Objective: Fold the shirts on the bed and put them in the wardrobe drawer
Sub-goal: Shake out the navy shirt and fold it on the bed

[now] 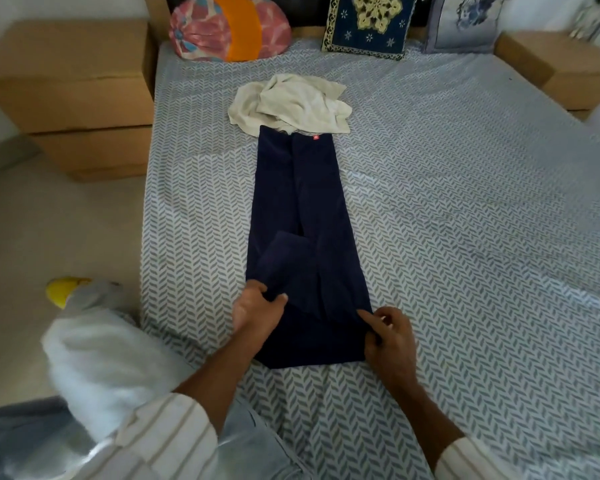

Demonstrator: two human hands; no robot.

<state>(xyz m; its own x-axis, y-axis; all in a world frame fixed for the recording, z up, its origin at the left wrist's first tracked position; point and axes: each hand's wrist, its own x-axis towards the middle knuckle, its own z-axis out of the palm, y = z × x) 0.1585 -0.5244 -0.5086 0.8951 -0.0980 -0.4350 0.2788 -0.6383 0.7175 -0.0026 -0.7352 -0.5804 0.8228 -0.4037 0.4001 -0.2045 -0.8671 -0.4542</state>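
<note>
Your one head view looks forward and down from the foot of the bed [465, 202], close over your hands, facing the pillows.

A navy shirt [305, 237], folded into a long narrow strip, lies along the middle of the bed [465, 220]. At its near end the left hand [257, 311] grips the shirt's left edge with curled fingers, and the right hand [388, 336] pinches its right edge. Touching the shirt's far end sits a crumpled cream shirt [291, 102]. Beyond that, against the headboard, stand a pink-and-orange pillow [229, 27], a dark blue patterned cushion [368, 26] and a pale floral cushion [465, 22]. Wooden nightstands [77, 91] flank the bed.
</note>
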